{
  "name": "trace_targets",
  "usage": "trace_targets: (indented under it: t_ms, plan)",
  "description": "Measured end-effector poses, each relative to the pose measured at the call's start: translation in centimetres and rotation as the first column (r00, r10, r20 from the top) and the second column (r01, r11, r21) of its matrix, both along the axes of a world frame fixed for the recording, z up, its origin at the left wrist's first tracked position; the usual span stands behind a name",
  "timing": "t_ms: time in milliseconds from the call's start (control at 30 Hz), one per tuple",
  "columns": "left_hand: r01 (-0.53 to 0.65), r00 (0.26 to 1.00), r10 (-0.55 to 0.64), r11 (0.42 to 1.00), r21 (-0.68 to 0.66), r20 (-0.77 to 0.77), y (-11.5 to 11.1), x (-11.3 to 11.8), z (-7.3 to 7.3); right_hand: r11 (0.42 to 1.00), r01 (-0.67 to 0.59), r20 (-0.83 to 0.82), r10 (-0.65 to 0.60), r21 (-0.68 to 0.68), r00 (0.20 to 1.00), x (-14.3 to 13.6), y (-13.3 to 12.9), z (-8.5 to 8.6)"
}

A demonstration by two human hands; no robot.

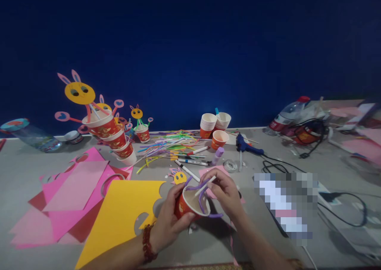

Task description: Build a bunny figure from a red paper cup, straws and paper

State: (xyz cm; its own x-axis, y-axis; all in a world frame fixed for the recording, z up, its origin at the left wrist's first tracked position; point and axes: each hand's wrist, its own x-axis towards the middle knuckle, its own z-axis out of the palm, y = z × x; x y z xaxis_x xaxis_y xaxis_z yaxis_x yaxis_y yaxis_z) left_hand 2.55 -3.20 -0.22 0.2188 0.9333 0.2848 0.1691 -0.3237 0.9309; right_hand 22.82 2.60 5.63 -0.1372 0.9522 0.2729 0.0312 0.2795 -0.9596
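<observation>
My left hand (172,216) wraps around a red paper cup (185,207), tilted so its mouth faces up and right. Purple pipe cleaners (216,215) bend out over the cup's rim on both sides. My right hand (224,188) pinches a white paper stick (205,186) that slants down into the cup, touching the purple stems. Just beyond the cup lies a small yellow bunny face (179,177) with pink ears. A white marker (187,170) rests behind it. The fingertips of my left hand are partly hidden behind the cup.
Yellow card (119,214) and pink sheets (74,190) cover the left side. Finished bunny cups (104,129) stand behind them. Loose pipe cleaners (172,145), stacked cups (208,123), a blue glue gun (248,146) and its cord lie farther back. A blurred-out device (285,206) sits at right.
</observation>
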Motion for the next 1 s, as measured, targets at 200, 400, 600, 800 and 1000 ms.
trace_targets:
  t_ms: [200,400,600,800,1000]
  plan:
    - [0.008,1.000,-0.008,1.000,0.010,0.000,0.2,0.0,0.2,0.999,-0.002,0.048,0.001,0.035,0.999,0.1,0.1,0.1]
    - [-0.039,0.999,0.039,0.999,0.005,0.022,0.3,0.1,0.4,0.995,0.000,-0.042,-0.004,-0.098,0.999,-0.2,0.1,-0.4]
    - [-0.027,0.999,0.027,1.000,0.011,0.039,0.2,0.2,0.5,0.989,-0.013,-0.056,0.005,-0.147,0.998,-0.6,0.3,-0.8]
    - [-0.022,0.994,0.026,0.999,-0.035,0.103,0.3,0.4,0.3,0.984,-0.040,-0.110,0.021,-0.175,0.994,-0.6,0.5,-0.6]
    - [-0.045,0.979,0.063,0.994,-0.098,0.193,0.4,0.3,-0.2,0.933,-0.137,-0.345,0.015,-0.333,0.939,-0.6,1.0,-2.7]
